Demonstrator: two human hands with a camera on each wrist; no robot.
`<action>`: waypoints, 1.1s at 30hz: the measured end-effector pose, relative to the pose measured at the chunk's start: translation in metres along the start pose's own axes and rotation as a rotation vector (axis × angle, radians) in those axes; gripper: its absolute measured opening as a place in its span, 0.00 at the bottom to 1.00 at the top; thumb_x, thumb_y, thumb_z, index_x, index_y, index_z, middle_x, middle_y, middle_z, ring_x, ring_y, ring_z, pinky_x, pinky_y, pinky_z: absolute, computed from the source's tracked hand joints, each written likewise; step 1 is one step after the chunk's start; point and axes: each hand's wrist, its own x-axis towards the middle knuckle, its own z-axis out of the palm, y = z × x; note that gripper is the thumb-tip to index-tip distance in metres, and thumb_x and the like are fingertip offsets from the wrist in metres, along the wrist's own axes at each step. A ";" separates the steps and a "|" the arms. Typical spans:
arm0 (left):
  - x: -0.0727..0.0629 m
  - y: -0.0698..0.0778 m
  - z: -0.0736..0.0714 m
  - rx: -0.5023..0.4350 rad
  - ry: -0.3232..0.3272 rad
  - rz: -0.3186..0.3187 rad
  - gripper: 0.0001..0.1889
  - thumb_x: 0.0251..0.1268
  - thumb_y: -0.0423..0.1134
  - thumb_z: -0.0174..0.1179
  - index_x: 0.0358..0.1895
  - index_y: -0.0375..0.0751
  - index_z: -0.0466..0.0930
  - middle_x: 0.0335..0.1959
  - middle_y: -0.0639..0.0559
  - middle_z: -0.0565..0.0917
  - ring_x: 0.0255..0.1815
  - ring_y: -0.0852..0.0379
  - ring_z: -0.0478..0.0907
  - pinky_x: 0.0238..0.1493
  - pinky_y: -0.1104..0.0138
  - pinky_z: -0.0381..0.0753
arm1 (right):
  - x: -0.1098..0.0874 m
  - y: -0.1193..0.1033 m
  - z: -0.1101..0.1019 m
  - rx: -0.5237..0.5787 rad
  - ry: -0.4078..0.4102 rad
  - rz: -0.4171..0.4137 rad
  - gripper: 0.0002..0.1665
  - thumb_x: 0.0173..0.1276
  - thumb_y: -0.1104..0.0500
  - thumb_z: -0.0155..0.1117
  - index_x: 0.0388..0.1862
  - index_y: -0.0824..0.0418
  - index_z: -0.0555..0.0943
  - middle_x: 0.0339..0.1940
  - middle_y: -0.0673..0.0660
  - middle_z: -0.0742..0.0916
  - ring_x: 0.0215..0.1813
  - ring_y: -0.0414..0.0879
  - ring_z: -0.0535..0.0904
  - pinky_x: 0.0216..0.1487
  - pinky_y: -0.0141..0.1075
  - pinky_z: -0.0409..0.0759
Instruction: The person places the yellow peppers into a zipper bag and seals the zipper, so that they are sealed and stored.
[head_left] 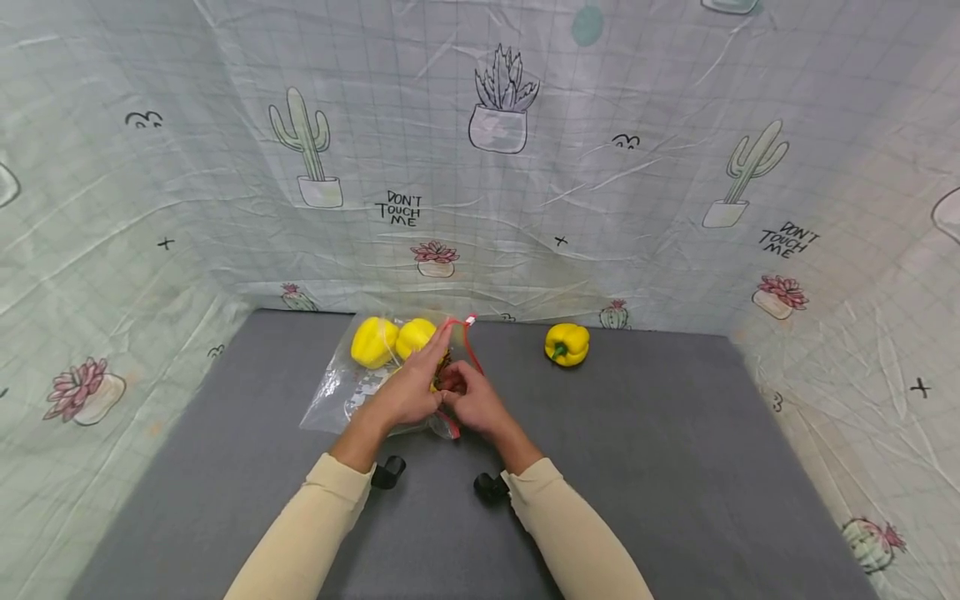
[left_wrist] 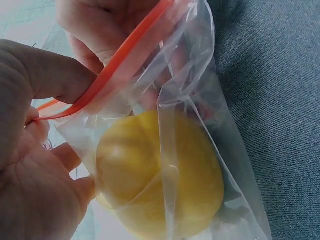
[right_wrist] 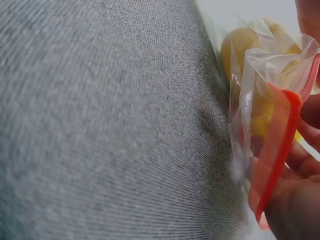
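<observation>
A clear zip bag point(head_left: 324, 407) with a red zip strip point(left_wrist: 127, 50) lies on the grey table, its mouth toward the right. Two yellow bell peppers, one at the left point(head_left: 373, 342) and one beside it point(head_left: 415, 335), show through the film. My left hand point(head_left: 408, 393) grips the bag's mouth, thumb at the red strip. My right hand point(head_left: 477, 405) reaches in at the mouth, its curled fingers at the top of another yellow bell pepper point(left_wrist: 155, 170). In the left wrist view those fingertips show blurred through the plastic.
One more yellow bell pepper point(head_left: 567, 345) sits on the table point(head_left: 637, 450) to the right of the bag, near the back edge. A patterned cloth point(head_left: 600, 192) hangs behind and along both sides. Black straps point(head_left: 389, 472) are at my wrists.
</observation>
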 end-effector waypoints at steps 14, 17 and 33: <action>-0.002 0.002 -0.001 0.026 0.018 -0.004 0.55 0.57 0.22 0.59 0.86 0.41 0.38 0.89 0.49 0.40 0.86 0.38 0.55 0.82 0.37 0.53 | -0.001 -0.005 -0.002 -0.101 -0.170 -0.004 0.30 0.75 0.63 0.59 0.75 0.58 0.76 0.69 0.61 0.84 0.62 0.53 0.82 0.63 0.42 0.81; 0.000 0.001 -0.001 0.029 0.022 -0.010 0.57 0.56 0.23 0.61 0.87 0.43 0.36 0.89 0.47 0.41 0.85 0.37 0.55 0.82 0.38 0.56 | -0.002 -0.002 -0.006 -0.050 0.031 -0.051 0.22 0.72 0.65 0.66 0.64 0.61 0.85 0.59 0.62 0.90 0.57 0.56 0.88 0.58 0.43 0.86; 0.004 -0.001 0.001 0.020 0.041 -0.022 0.57 0.55 0.21 0.58 0.86 0.42 0.35 0.89 0.45 0.40 0.85 0.38 0.56 0.78 0.42 0.66 | -0.006 0.000 -0.062 0.096 0.478 -0.039 0.11 0.66 0.64 0.75 0.47 0.62 0.92 0.46 0.62 0.94 0.48 0.52 0.91 0.48 0.31 0.88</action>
